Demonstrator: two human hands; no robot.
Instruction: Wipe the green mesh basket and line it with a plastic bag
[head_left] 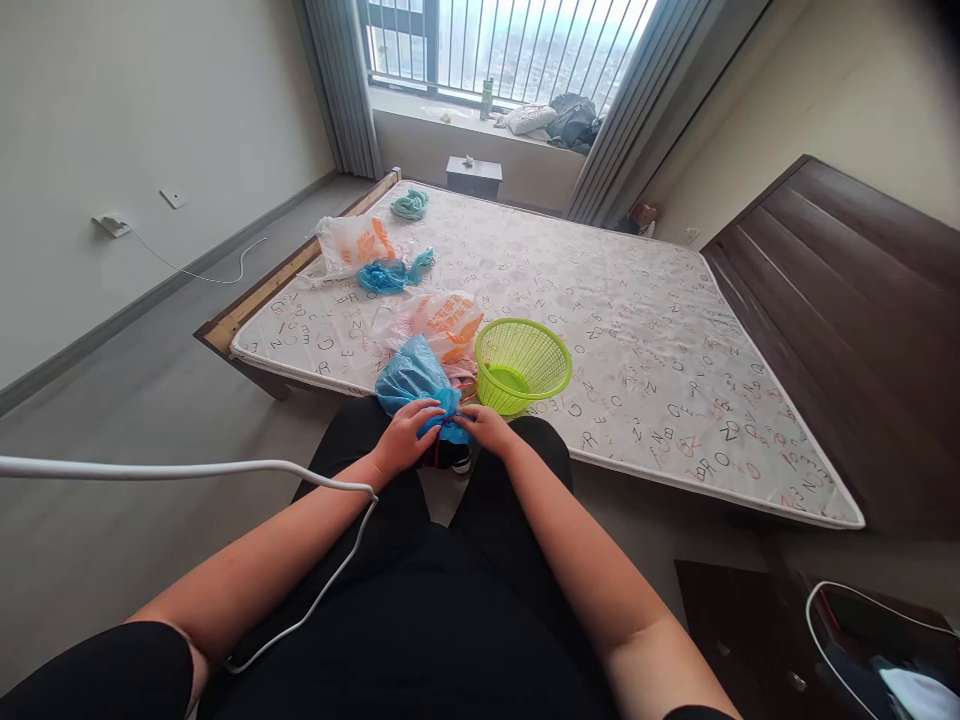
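Between my knees, at the mattress edge, I hold a blue plastic bag (413, 373) with both hands. My left hand (409, 435) is closed on the bag's gathered part, fingers bent over the plastic. From the other side my right hand (486, 428) pinches the same gathered part, close to the left fingertips. The bag's fuller end bulges up and away to the left. Just beyond the right hand a green plastic basket (523, 365) stands on the mattress. A white plastic bag with orange print (446, 318) lies behind the blue one.
Farther back on the mattress (645, 350) lie a crumpled blue bag (386, 276), another white bag with orange print (352, 245) and a teal bundle (410, 205). A white cable (187, 467) crosses my left forearm. A dark cabinet (724, 620) stands at lower right.
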